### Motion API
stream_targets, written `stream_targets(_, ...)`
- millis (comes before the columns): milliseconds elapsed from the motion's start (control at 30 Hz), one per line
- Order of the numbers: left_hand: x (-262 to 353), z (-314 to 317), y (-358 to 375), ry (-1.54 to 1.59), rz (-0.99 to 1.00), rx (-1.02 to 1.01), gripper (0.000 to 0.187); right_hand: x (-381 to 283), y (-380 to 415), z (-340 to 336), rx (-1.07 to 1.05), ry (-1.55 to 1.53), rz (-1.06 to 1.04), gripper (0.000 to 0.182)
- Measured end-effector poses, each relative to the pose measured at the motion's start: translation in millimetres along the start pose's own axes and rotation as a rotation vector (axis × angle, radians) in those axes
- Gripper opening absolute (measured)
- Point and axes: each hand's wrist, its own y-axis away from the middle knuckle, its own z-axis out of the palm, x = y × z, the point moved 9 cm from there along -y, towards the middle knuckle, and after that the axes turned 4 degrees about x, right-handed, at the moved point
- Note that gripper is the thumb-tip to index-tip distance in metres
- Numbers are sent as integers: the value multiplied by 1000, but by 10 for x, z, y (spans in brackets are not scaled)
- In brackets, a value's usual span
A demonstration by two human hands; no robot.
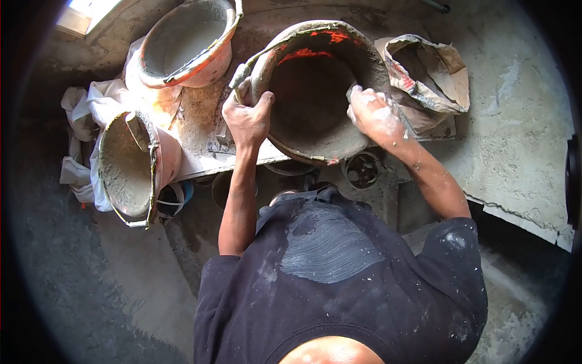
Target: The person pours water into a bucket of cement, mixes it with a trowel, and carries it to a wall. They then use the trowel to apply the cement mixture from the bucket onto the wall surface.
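Gripping the rim of a mortar-caked bucket [315, 91] from both sides, the two hands are set apart with the bucket's mouth between them. The left hand [247, 116] is clamped on the near-left edge, thumb hooked over the rim and the fingers beside the bucket's metal handle [242, 74], which lies against the rim. The right hand [373, 115], dusted white with cement, is closed on the right edge of the rim. The bucket is tilted, its dark inside open to the camera and streaks of orange showing along the far inner wall; it rests on a dusty slab [206, 121] in front of the person. Just right of it lies a crumpled paper sack [433, 73], touching or nearly touching the bucket. To the left sit two more orange buckets: one [188, 42] at the far left of the slab, another [130, 164] nearer, tilted and coated with grey mortar inside. White plastic sheeting [82, 139] is bunched beneath and beside them.
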Motion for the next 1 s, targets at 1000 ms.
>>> stream_targets(1000,866,43,-627,-16,192,-94,29,225,726,-389,140,-1144,389,25)
